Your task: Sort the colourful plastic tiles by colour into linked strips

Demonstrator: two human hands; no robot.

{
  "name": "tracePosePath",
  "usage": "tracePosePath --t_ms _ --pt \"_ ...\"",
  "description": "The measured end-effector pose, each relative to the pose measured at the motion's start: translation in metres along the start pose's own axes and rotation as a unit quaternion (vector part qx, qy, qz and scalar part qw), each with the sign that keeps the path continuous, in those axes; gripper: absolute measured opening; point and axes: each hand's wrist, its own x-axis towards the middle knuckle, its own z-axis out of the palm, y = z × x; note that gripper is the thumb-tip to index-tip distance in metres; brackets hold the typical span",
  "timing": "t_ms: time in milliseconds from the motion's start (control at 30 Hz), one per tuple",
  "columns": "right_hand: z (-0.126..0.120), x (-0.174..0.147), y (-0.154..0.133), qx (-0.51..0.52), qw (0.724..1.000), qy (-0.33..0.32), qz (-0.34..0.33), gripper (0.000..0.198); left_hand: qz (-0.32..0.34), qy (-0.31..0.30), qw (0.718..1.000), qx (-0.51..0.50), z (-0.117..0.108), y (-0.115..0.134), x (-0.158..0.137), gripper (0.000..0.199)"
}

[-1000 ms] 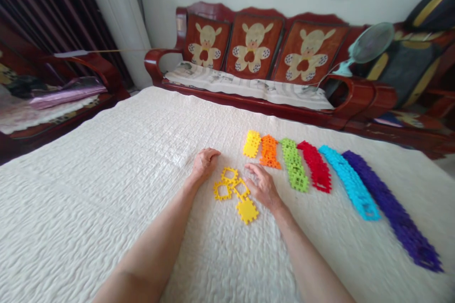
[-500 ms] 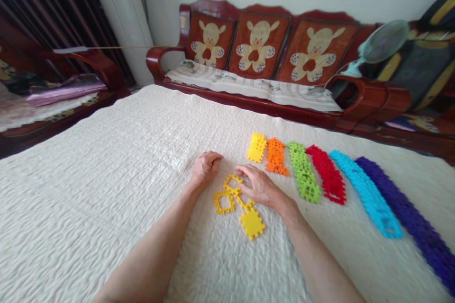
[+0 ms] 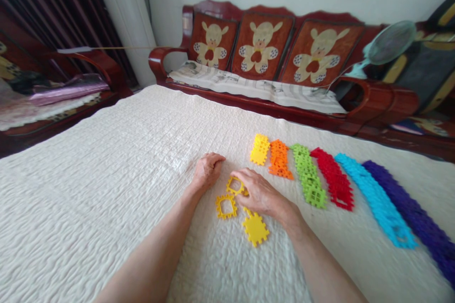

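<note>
My right hand [image 3: 258, 191] reaches over the loose yellow interlocking plastic pieces, its fingers curved and apart from the thumb. Its fingertips are at the far edge of a yellow frame piece with an open centre [image 3: 230, 188]; the hand covers part of the pieces behind it. Close by lie a square yellow frame piece [image 3: 217, 208] and a solid yellow square piece [image 3: 256, 229]. My left hand [image 3: 206, 170] rests on the white quilted cover [image 3: 124, 189], left of the pieces, fingers curled in and nothing visible in them.
Rows of pieces sorted by colour run to the right: yellow [image 3: 260, 149], orange [image 3: 280, 158], green [image 3: 308, 177], red [image 3: 334, 180], light blue [image 3: 375, 201] and purple [image 3: 408, 213]. Beyond the cover stands a wooden sofa [image 3: 284, 106] with bear cushions [image 3: 236, 33]; a fan [image 3: 391, 42] is at right.
My right hand has moved down and closer over the yellow pieces, covering more of them. My left hand stays in about the same place. The view has shifted slightly.
</note>
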Motion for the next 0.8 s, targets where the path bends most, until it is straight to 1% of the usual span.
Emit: tracePosePath --t_ms 167,233,267,333,367,400,467,567,600,667,733,800 --pt "-0.006 0.012 0.016 -0.021 0.999 0.016 -0.045 0.064 0.011 0.008 1.0 -0.001 0.0 0.0 0.0 0.031" --pt "-0.006 0.013 0.019 -0.027 0.997 0.041 -0.055 0.065 0.018 0.011 1.0 -0.003 0.001 -0.001 0.0 0.031" --pt "-0.005 0.013 0.019 -0.032 0.997 0.059 -0.044 0.063 0.02 0.011 1.0 -0.003 0.001 -0.001 0.0 0.031" --pt "0.0 0.01 0.015 -0.044 0.994 0.098 0.015 0.049 0.022 0.008 1.0 -0.002 0.001 -0.002 0.0 0.03" --pt "0.003 0.008 0.011 -0.051 0.991 0.113 0.055 0.042 0.022 0.008 1.0 -0.002 0.002 -0.002 0.001 0.03" --pt "0.007 0.007 0.006 -0.059 0.986 0.121 0.095 0.04 0.021 0.008 1.0 -0.003 0.002 -0.002 0.001 0.03" --pt "0.015 0.006 -0.007 -0.078 0.978 0.118 0.156 0.043 0.018 0.008 1.0 -0.004 0.002 -0.002 0.001 0.03" --pt "0.022 0.011 -0.022 -0.096 0.97 0.097 0.202 0.04 0.017 0.007 1.0 -0.006 0.001 -0.002 0.0 0.03" --pt "0.023 0.013 -0.025 -0.096 0.97 0.091 0.204 0.038 0.016 0.008 1.0 -0.006 0.001 -0.002 0.0 0.03" --pt "0.023 0.017 -0.026 -0.088 0.975 0.083 0.188 0.035 0.012 0.009 1.0 -0.004 0.001 -0.002 0.0 0.03" --pt "0.02 0.017 -0.023 -0.077 0.982 0.074 0.156 0.04 0.011 0.009 1.0 -0.002 0.001 -0.002 0.0 0.029" --pt "0.018 0.015 -0.019 -0.07 0.985 0.064 0.145 0.047 0.014 0.004 1.0 0.0 0.0 -0.001 0.0 0.029"
